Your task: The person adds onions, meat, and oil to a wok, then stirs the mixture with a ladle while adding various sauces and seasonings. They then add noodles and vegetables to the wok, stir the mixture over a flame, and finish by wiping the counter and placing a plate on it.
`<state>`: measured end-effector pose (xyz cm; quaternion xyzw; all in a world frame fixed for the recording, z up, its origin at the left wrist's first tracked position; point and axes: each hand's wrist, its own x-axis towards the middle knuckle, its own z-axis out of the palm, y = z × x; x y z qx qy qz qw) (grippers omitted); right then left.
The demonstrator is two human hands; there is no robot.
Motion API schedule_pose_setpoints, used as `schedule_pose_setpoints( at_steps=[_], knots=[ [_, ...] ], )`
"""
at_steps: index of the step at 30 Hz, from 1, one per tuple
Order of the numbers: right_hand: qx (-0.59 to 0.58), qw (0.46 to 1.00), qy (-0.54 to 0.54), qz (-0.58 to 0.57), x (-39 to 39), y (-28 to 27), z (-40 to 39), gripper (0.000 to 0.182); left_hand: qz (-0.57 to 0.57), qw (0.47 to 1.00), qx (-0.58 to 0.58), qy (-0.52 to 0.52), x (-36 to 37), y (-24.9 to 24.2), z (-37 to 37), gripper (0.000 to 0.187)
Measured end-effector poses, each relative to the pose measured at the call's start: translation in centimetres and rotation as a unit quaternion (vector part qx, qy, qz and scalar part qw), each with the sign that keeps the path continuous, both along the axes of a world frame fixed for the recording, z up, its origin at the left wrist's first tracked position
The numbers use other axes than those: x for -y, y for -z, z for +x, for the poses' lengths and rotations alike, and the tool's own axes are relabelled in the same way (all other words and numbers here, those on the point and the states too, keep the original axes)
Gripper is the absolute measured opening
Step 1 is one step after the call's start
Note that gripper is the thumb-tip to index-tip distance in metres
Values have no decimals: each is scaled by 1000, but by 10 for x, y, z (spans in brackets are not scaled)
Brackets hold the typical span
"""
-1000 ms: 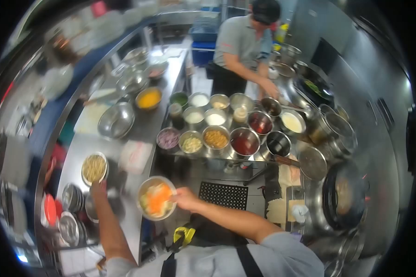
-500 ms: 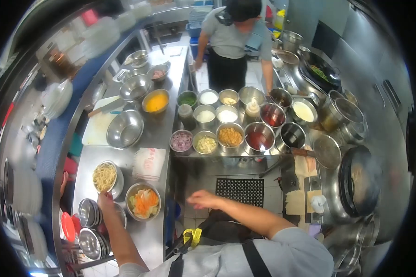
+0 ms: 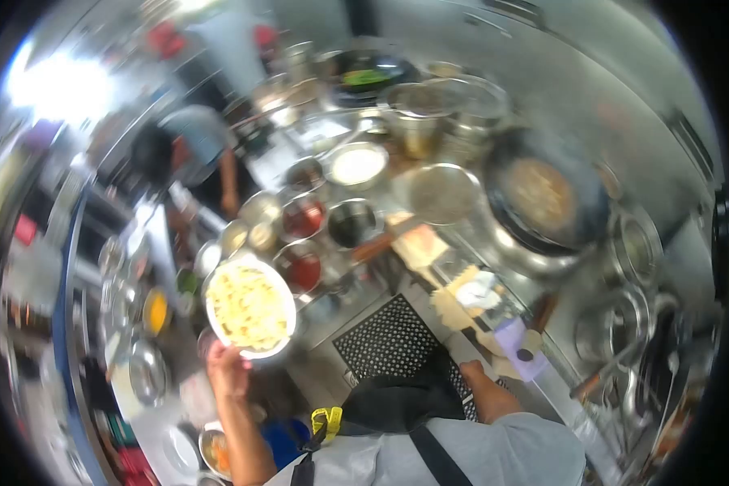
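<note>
Head view takes in a steel kitchen line, blurred. Largest, far right, is a dark wok [image 3: 543,198] sunk in the range; its contents are a pale brown smear I cannot name. Left of it stands a round steel lid or pan [image 3: 441,193], and further off a pot [image 3: 419,109] and a second wok with something green [image 3: 367,78].

Left of centre sits a cluster of steel seasoning tubs: one with a white fill [image 3: 356,164], two with red sauce [image 3: 303,217] [image 3: 300,266], one dark and seemingly near empty [image 3: 352,221]. A black perforated floor mat [image 3: 389,336] lies below them, nearer the person. Another person in a grey shirt [image 3: 188,138] stands far left.

The left hand [image 3: 228,368] is raised, fingers closed up under the near rim of a white bowl of noodles [image 3: 249,306], which it holds aloft at left of centre, roughly level, over the edge of the tubs. The bowl lies well apart from the right-hand wok, with the tub cluster between them. It is the left hand's alone.

The right hand [image 3: 471,374] is low at the counter edge, mostly hidden by the apron; whether its fingers are curled or loose I cannot tell. A bowl with orange pieces [image 3: 212,449] sits near left on the counter.
</note>
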<state>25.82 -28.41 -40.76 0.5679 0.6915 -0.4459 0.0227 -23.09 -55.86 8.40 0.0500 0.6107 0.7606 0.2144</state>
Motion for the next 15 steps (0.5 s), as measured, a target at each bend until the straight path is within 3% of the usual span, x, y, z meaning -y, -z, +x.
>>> schedule_pose_setpoints(
  at_steps=[1,4,5,6,7,11,15],
  knots=[
    [-6,999,33,4,9,-4,11,25,7,998,13,65,-53,4,7,6],
    [60,968,168,-174,1,-54,10,23,30,967,20,252,-213,-9,38,6],
    [83,992,-20,-89,3,-62,22,24,33,953,14,300,-266,-22,55,6],
    [106,976,-186,38,6,-70,34,25,24,942,17,334,-316,-32,69,6],
    [109,979,-166,39,5,-72,36,26,16,930,20,365,-363,-41,83,6],
    [25,987,152,-46,19,-31,59,28,-68,868,-111,478,-538,-49,136,5],
    [-45,958,281,-32,34,-15,79,29,-168,803,-289,493,-653,-44,196,9]
  ],
)
